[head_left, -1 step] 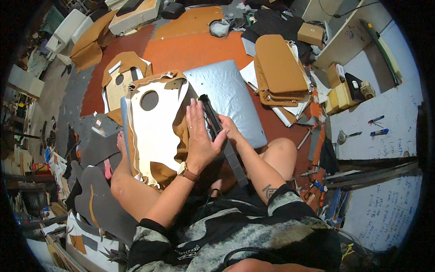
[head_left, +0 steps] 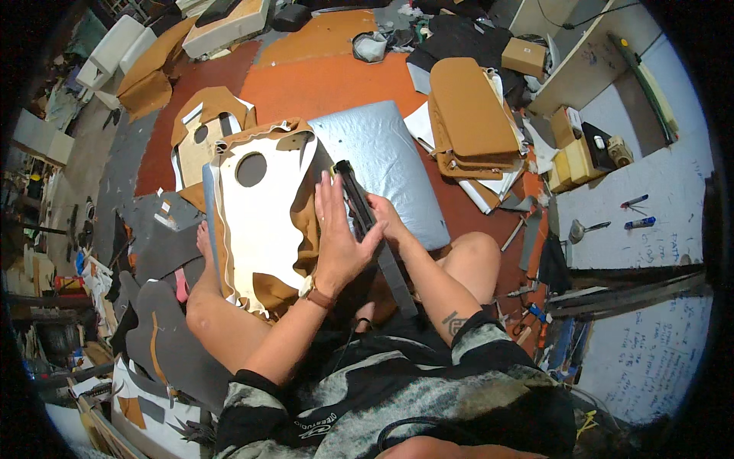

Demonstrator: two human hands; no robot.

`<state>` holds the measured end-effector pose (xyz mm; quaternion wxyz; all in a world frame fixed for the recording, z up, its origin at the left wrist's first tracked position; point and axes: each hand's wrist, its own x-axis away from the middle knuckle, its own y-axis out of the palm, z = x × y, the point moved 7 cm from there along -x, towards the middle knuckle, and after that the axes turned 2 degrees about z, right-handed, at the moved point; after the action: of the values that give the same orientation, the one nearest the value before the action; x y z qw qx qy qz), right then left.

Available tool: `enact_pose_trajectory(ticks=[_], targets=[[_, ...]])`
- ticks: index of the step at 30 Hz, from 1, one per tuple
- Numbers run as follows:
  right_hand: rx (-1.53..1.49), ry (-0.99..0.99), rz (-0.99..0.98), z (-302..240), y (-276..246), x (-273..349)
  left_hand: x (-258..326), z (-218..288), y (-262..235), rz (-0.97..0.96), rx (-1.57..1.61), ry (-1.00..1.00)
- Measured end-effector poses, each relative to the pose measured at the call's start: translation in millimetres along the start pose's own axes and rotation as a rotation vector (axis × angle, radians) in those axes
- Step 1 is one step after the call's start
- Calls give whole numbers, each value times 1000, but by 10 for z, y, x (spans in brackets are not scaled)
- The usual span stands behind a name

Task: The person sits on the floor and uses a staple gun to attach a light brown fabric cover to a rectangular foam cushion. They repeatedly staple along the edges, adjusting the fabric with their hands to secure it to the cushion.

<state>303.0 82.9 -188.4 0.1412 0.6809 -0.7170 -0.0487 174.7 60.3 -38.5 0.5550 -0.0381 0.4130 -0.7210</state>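
My left hand (head_left: pixel 336 245) is open, its fingers stretched out together and lying along the right side of a brown cover (head_left: pixel 306 218). That cover wraps a pale panel (head_left: pixel 264 222) with a round hole near its far end, standing tilted between my legs. My right hand (head_left: pixel 388 220) is closed around a long black tool that looks like a staple gun (head_left: pixel 352 187). Its far end points away from me, beside my left fingertips, and a dark grey bar (head_left: pixel 395 283) runs back toward my lap. My left thumb reaches across close to the tool; whether they touch, I cannot tell.
A silver-wrapped cushion (head_left: pixel 390 153) lies just beyond my right hand. Stacked brown padded panels (head_left: pixel 474 115) stand at the far right. Another holed panel (head_left: pixel 202 134) lies at the far left, and grey padded pieces (head_left: pixel 180 344) are beside my left leg.
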Motion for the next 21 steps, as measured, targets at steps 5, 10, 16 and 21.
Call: enact_pose_trajectory(ticks=[5,10,16,21], targets=[[93,24,19,57,-86,23,317,92,64,-121,129,-72],[42,5,-6,-28,-62,-41,369,76,52,-62,166,-132],[221,-24,17,-6,-100,-39,407,165,-103,-5,91,-47],[330,-90,21,-112,-63,-13,344,139,-151,-25,-40,5]])
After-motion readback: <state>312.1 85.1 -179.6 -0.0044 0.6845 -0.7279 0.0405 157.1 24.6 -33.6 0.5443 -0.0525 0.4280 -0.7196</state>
